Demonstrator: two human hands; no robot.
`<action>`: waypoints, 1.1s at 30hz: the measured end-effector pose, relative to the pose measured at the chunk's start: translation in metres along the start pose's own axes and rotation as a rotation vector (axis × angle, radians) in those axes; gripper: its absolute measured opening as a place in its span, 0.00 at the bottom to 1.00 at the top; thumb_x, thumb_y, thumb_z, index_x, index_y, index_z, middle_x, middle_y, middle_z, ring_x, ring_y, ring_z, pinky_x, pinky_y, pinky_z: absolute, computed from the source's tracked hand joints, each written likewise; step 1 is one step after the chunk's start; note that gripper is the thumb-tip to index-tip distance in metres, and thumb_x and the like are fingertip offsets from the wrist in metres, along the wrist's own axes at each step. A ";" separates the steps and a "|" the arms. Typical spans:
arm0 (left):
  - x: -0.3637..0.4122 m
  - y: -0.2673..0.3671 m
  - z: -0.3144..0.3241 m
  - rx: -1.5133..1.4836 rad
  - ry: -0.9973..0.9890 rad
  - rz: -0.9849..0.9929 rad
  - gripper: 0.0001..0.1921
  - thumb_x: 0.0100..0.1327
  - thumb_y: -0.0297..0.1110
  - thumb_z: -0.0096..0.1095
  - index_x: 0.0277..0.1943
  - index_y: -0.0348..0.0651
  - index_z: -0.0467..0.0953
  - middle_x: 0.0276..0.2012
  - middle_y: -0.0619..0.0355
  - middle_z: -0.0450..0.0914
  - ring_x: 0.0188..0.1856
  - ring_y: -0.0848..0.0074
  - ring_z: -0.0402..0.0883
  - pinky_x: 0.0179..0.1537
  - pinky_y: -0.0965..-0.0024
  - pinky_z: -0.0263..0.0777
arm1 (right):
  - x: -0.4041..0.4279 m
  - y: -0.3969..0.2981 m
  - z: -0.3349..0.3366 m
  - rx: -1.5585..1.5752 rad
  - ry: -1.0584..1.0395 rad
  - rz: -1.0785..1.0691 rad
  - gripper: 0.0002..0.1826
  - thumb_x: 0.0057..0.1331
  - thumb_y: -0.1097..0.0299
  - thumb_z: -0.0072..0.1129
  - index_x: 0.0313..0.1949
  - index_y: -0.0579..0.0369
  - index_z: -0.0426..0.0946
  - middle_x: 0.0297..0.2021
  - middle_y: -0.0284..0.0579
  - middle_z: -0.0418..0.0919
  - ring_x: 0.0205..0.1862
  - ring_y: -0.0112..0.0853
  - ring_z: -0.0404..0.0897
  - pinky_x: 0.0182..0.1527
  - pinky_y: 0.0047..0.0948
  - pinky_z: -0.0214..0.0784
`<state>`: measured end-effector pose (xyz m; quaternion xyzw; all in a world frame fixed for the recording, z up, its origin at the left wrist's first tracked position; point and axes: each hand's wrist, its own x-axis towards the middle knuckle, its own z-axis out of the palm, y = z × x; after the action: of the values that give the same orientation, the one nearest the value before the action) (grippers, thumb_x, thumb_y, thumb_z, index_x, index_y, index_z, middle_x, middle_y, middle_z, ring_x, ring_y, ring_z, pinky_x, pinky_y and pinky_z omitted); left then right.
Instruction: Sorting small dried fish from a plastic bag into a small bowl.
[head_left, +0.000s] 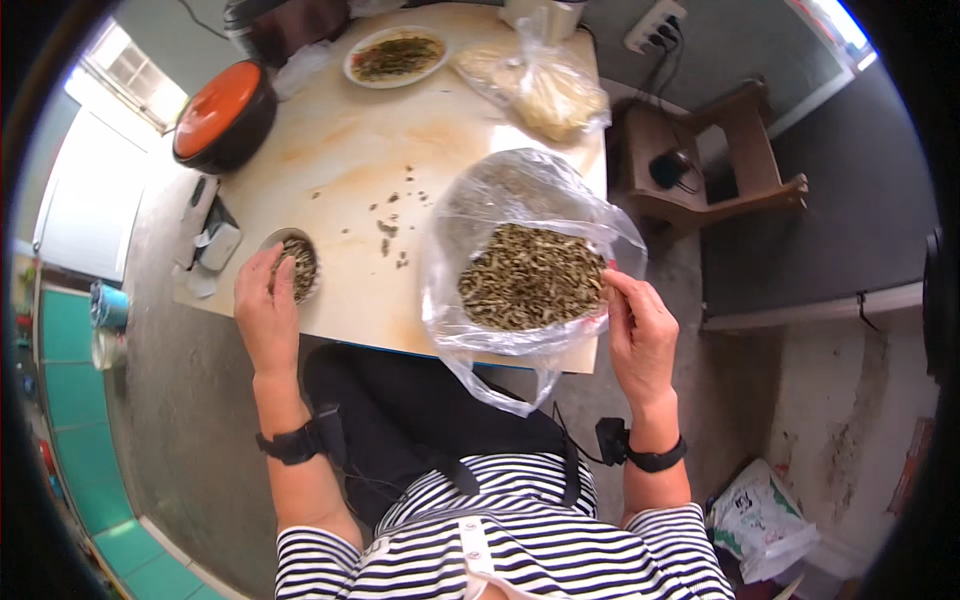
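Observation:
A clear plastic bag (480, 202) lies opened on the pale tabletop (345, 300), with a heap of small brown dried pieces (532, 277) inside. My right hand (646, 322) is at the bag's right edge, thumb and forefinger close together at the heap; whether they pinch the film or a piece is unclear. My left hand (266, 311) is over the left side of a small round bowl (318, 274) that holds similar pieces, fingers apart. Between bag and bowl, dark crumbs (388, 229) are scattered on the table.
Towards the back stand a plate of greens (396, 56), a tied bag of pale food (555, 101) and a dark pot with an orange lid (225, 112). A white box-like item (220, 244) lies at the left edge. A wooden chair (660, 161) stands right of the table.

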<state>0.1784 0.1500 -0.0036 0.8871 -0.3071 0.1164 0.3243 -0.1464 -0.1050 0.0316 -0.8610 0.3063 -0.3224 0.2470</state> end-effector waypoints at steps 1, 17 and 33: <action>-0.002 0.015 -0.004 -0.037 -0.077 -0.032 0.11 0.72 0.29 0.59 0.53 0.36 0.80 0.50 0.48 0.82 0.51 0.56 0.81 0.53 0.61 0.74 | -0.002 0.005 -0.001 -0.003 0.040 0.002 0.12 0.66 0.83 0.59 0.48 0.60 0.81 0.39 0.51 0.82 0.37 0.43 0.83 0.41 0.34 0.75; -0.070 0.178 0.045 -0.165 -0.492 0.858 0.24 0.49 0.32 0.75 0.52 0.41 0.79 0.47 0.52 0.80 0.53 0.59 0.79 0.59 0.59 0.71 | 0.013 0.024 -0.004 0.007 -0.048 0.016 0.14 0.68 0.83 0.54 0.51 0.61 0.78 0.44 0.54 0.81 0.44 0.47 0.84 0.48 0.35 0.75; -0.072 0.188 0.031 -0.161 -0.615 0.884 0.10 0.55 0.28 0.62 0.41 0.43 0.80 0.32 0.58 0.76 0.38 0.65 0.79 0.40 0.63 0.74 | 0.027 0.005 0.024 -0.170 -0.303 -0.132 0.44 0.49 0.62 0.79 0.66 0.46 0.69 0.59 0.54 0.71 0.62 0.50 0.70 0.62 0.46 0.69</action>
<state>0.0055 0.0508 0.0385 0.6388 -0.7396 -0.0471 0.2067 -0.1150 -0.1219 0.0232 -0.9357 0.2347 -0.1774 0.1949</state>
